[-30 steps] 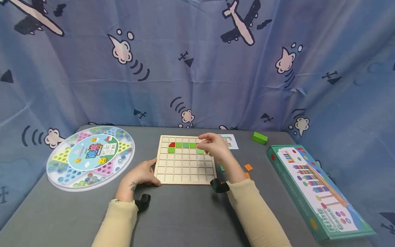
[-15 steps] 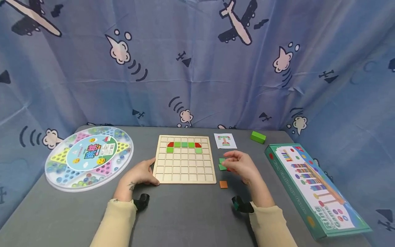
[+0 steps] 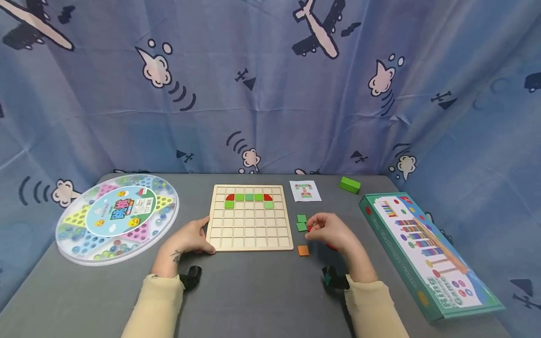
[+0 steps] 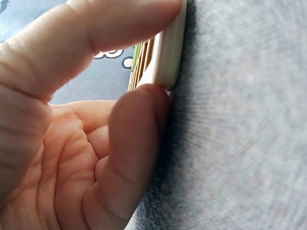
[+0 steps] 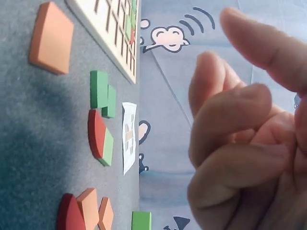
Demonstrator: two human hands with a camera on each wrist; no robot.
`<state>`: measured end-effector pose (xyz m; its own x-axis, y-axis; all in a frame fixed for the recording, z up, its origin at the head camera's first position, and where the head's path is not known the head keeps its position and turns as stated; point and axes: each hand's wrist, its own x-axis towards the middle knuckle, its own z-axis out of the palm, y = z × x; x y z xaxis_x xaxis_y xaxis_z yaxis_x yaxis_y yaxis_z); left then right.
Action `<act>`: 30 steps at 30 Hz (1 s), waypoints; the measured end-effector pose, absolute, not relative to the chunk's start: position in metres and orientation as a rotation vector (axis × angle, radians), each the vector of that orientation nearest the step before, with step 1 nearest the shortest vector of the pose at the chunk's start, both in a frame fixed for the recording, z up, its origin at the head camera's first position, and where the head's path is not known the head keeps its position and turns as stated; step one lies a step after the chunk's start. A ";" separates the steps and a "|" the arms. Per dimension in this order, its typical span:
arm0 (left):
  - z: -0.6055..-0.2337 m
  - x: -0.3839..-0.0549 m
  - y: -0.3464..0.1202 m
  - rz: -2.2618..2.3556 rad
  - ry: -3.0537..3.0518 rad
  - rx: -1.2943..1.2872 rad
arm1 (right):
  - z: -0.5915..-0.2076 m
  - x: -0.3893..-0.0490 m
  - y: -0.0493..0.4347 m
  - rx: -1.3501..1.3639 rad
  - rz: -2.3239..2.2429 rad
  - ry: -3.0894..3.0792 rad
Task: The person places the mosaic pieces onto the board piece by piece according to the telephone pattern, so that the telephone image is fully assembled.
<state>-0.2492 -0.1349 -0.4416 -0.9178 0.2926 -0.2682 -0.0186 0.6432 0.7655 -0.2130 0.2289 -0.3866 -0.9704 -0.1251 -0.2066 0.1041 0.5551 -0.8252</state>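
Note:
A wooden grid board lies mid-table. On it, red rounded pieces end a row of green tiles, with a green tile below each end. My left hand rests at the board's left edge, thumb by the near corner; in the left wrist view two fingertips touch the board's edge. My right hand hovers over loose tiles right of the board. In the right wrist view its thumb and forefinger are apart, nothing between them. Below lie green tiles, a red rounded piece and an orange tile.
A pattern card lies beyond the loose tiles, with a green block to its right. A boxed game lies at the right and a round marble game board at the left. A blue curtain hangs behind.
My right hand has moved from above the board's right side to the loose tiles, exposing the red rounded piece at the row's right end. My left hand has stayed at the board's edge.

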 end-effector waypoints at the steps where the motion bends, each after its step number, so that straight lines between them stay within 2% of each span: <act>1: -0.441 -0.249 -0.135 1.174 2.495 0.212 | -0.388 -0.213 0.228 -0.036 -1.348 2.569; 12: -0.439 -0.249 -0.134 1.177 2.489 0.217 | -0.397 -0.212 0.217 -0.087 -1.024 2.690; 23: -0.437 -0.249 -0.134 1.209 2.467 0.233 | -0.397 -0.215 0.203 -0.022 -0.444 2.766; 30: -0.439 -0.248 -0.135 1.231 2.462 0.241 | -0.401 -0.216 0.199 -0.078 -0.336 2.780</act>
<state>-0.2483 -0.1348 -0.4391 -0.9145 0.3146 -0.2544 -0.0148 0.6023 0.7981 -0.2157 0.1990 -0.4013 -0.9413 -0.0939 -0.3244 -0.0138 0.9705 -0.2407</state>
